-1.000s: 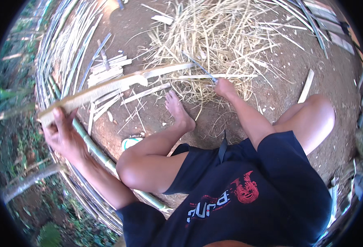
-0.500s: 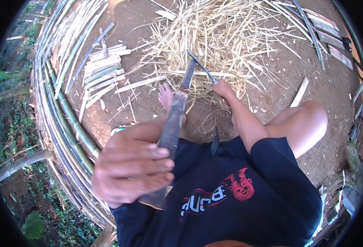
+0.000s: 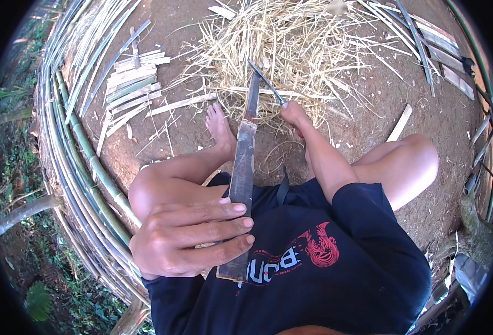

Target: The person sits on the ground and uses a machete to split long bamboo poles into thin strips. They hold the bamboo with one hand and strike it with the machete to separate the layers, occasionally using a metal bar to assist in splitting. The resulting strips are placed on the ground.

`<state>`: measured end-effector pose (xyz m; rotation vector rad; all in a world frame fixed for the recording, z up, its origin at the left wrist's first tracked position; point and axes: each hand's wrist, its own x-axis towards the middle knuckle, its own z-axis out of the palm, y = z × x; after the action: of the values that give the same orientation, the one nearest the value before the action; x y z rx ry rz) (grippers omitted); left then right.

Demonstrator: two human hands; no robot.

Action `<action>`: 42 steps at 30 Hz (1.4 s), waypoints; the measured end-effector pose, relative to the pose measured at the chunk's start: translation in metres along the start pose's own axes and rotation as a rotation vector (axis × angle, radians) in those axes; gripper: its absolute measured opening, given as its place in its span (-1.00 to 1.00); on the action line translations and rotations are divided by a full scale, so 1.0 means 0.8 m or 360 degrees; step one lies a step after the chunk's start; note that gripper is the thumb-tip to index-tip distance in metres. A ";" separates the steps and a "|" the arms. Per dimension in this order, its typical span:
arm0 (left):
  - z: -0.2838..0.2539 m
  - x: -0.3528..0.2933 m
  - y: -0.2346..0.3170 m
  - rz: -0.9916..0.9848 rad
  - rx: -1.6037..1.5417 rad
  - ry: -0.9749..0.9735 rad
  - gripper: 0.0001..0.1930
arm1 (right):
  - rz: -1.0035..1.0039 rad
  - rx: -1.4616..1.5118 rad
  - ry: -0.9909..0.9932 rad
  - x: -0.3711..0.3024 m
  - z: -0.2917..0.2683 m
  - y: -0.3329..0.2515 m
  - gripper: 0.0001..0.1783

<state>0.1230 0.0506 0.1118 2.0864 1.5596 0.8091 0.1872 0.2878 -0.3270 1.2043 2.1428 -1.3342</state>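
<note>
My left hand (image 3: pixel 193 237) is closed around the long, flat, dark handle of a knife (image 3: pixel 243 162). The handle runs past my fingers over my shirt, and the narrow blade points away from me. In my right hand (image 3: pixel 295 114), farther off, is a slim dark metal file (image 3: pixel 267 82), with a bit of red handle showing below the fist. The file slants across the knife's tip; whether they touch I cannot tell. Beyond them lies a heap of pale bamboo shavings (image 3: pixel 291 44).
Short split bamboo pieces (image 3: pixel 133 84) lie stacked at the left, beside long bamboo poles (image 3: pixel 84 145). More slats (image 3: pixel 439 47) lie at the far right. A loose strip (image 3: pixel 400 123) rests on the dirt ground near my right knee. My bare left foot (image 3: pixel 219 123) is by the blade.
The knife has swung more upright in the view, and my left hand has shifted slightly right with it. My right hand still holds the file across the blade. The whole view has shifted a little.
</note>
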 end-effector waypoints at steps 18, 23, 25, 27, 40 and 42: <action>-0.037 0.164 -0.027 -0.0135 0.0479 0.0722 -0.94 | -0.0135 0.0056 0.0207 0.005 0.020 0.012 -0.61; -0.031 0.163 0.023 0.0068 0.0598 0.1046 -0.94 | -0.0138 -0.0001 0.0165 -0.022 0.014 -0.007 -0.62; -0.046 0.162 0.045 0.0092 0.0604 0.1069 -0.93 | -0.0135 -0.0059 0.0111 -0.023 0.018 -0.004 -0.62; -0.056 0.167 0.058 0.0119 0.0612 0.1040 -0.92 | -0.0163 -0.0143 0.0074 -0.005 0.020 0.009 -0.61; -0.080 0.091 -0.013 -0.0302 0.0600 0.1006 -0.87 | 0.0029 0.0408 -0.0150 -0.011 0.014 -0.033 -0.78; -0.089 0.085 -0.035 -0.0427 0.0474 0.1041 -0.82 | 0.0081 0.0843 -0.0208 -0.037 -0.024 -0.062 -0.82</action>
<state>0.0695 0.1226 0.1609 1.8220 2.3657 1.3053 0.1677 0.2800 -0.2703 1.2952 1.7064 -1.9722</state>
